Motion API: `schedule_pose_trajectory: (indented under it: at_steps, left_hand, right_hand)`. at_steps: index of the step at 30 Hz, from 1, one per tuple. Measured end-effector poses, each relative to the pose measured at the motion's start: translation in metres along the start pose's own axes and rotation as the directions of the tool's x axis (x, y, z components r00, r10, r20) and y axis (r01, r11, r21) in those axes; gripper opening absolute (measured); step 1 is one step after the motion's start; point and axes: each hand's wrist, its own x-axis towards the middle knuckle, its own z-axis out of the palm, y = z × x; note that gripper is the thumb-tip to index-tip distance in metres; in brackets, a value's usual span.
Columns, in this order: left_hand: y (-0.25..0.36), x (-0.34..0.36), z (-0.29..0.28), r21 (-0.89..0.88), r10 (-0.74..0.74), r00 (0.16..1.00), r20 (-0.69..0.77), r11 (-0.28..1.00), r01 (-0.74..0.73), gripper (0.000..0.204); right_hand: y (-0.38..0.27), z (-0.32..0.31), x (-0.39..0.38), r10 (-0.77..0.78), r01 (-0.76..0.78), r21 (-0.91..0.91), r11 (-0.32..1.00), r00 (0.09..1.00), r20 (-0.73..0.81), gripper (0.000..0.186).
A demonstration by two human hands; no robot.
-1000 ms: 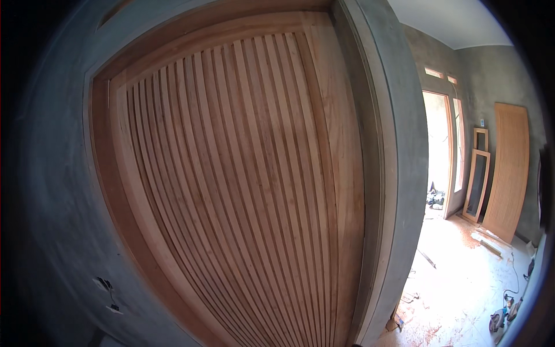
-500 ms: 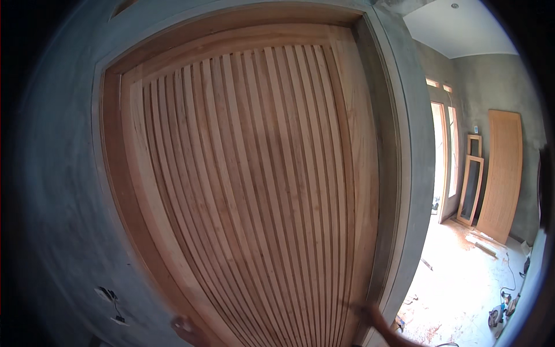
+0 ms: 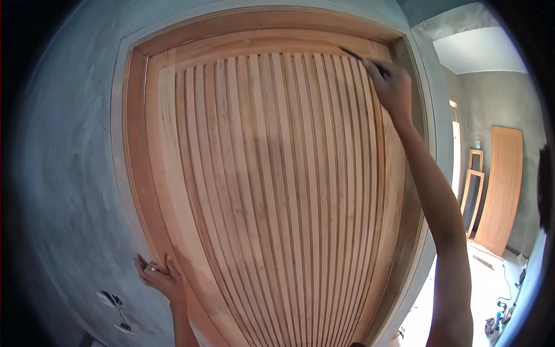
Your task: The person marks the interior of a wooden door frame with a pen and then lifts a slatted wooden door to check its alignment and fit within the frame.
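A slatted wooden door (image 3: 277,173) stands shut inside its wooden frame (image 3: 134,115). High up at its right corner, my right hand (image 3: 393,87) is closed round a thin, dark, pointed tool (image 3: 351,54). The tool's tip reaches the top rail (image 3: 277,41) just above the slat ends; I cannot tell its exact kind. Low on the left, my left hand (image 3: 162,277) is beside the frame's left upright, fingers curled. Something small and pale shows among those fingers, too small to name.
Grey plastered wall (image 3: 75,173) surrounds the frame. An uncovered wall socket with loose wires (image 3: 110,299) sits low on the left. Through the opening at right, another slatted door panel (image 3: 500,185) and narrow wooden frames (image 3: 472,199) lean on a wall, with cords and power tools (image 3: 497,321) on the floor.
My right hand has risen from low by the door's right side to its upper right corner. My left hand has come up at the lower left. The view has shifted, so the door sits farther right.
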Motion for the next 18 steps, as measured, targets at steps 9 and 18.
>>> schedule_pose_trajectory:
  at_steps: [9, 18]
  left_hand:
    - [-0.004, -0.003, 0.000, 0.154, 0.064, 0.997, -0.034, 0.986, -0.058, 0.033]
    - [-0.003, -0.005, 0.008, -0.017, -0.059, 0.997, -0.045, 0.998, 0.058, 0.036]
  right_hand:
    - [0.049, 0.074, 0.129, -0.251, 0.286, -0.205, 0.936, 0.951, 0.180, 0.026]
    - [0.074, 0.105, 0.144, -0.325, 0.332, -0.188, 0.925, 0.943, 0.067, 0.027]
